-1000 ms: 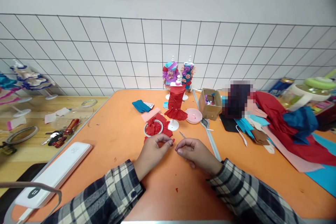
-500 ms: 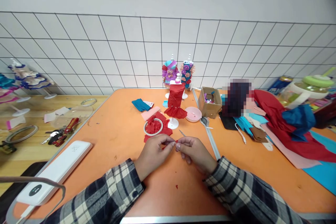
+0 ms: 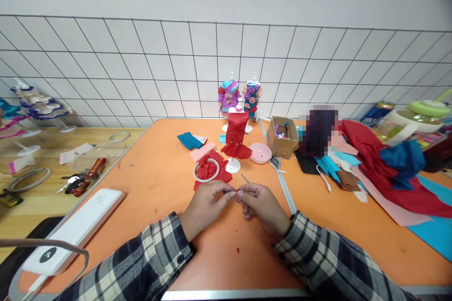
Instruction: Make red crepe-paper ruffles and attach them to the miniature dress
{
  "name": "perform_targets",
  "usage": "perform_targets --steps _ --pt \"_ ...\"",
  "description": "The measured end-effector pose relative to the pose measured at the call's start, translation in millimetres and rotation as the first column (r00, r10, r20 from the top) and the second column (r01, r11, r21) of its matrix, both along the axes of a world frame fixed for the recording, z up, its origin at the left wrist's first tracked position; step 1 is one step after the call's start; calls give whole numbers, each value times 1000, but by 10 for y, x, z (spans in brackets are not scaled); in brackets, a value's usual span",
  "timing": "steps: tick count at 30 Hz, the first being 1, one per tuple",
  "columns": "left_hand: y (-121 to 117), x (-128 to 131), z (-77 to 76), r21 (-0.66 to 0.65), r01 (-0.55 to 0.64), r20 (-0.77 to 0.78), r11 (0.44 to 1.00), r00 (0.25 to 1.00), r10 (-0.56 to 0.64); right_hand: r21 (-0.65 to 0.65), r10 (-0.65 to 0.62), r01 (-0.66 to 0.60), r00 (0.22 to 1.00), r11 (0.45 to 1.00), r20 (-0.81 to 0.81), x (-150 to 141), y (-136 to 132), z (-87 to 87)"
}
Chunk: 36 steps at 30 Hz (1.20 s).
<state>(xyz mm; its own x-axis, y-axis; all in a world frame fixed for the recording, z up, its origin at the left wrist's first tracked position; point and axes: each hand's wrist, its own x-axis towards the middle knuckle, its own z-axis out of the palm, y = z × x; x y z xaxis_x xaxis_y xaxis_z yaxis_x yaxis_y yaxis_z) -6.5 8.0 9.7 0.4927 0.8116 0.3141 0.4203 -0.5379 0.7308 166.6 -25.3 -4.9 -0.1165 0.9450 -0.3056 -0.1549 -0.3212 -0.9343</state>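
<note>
My left hand [image 3: 206, 206] and my right hand [image 3: 264, 204] meet over the orange table, thumbs and forefingers pinched. Between their fingertips is a small scrap of red crepe paper [image 3: 238, 190], mostly hidden. Just beyond my hands lies more crumpled red crepe paper [image 3: 222, 175], with a roll of tape [image 3: 195, 172] resting on it. A small dress form in a red paper dress [image 3: 236, 129] stands upright on a white base behind. The tip of a thin pointed metal tool [image 3: 245, 178] shows beside my right hand. A tiny red scrap [image 3: 238, 250] lies on the table nearer me.
A pink dish [image 3: 260, 153], a scissors-like grey-handled tool [image 3: 274, 163] and a cardboard box [image 3: 282, 138] stand right of the dress form. Coloured paper sheets [image 3: 395, 188] cover the right side. A white power bank [image 3: 74, 233] with a cable lies at left.
My hands have hardly moved and stay pinched together. Slightly less of the red paper scrap shows between the fingertips.
</note>
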Motion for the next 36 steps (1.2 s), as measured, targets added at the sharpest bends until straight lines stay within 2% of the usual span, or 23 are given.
perform_targets --steps 7,13,17,19,24,30,34,36 --pt "37 -22 -60 49 57 -2 997 998 -57 -33 -24 22 999 999 -44 -12 -1 -28" --pt "38 11 -52 -101 -29 102 994 994 40 7 5 -5 994 1000 -110 -7 -22 -3" --pt "44 -3 -27 -73 -69 151 995 985 79 -50 30 -44 965 998 -259 43 -35 32" --pt "51 -21 -15 -30 -54 161 998 985 58 -77 55 -82 952 994 -301 76 -35 40" --pt "58 -36 -9 30 7 144 1000 990 -12 -117 215 -277 899 954 -381 104 -33 43" --pt "44 -25 -7 52 67 93 996 993 -72 -146 199 -262 916 954 -348 116 -8 2" --pt "17 -52 60 171 193 -24 966 981 -191 -70 353 -384 896 921 -271 215 29 -28" --pt "14 -83 109 229 285 -142 931 956 -258 -17 442 -448 887 894 -136 265 50 -34"
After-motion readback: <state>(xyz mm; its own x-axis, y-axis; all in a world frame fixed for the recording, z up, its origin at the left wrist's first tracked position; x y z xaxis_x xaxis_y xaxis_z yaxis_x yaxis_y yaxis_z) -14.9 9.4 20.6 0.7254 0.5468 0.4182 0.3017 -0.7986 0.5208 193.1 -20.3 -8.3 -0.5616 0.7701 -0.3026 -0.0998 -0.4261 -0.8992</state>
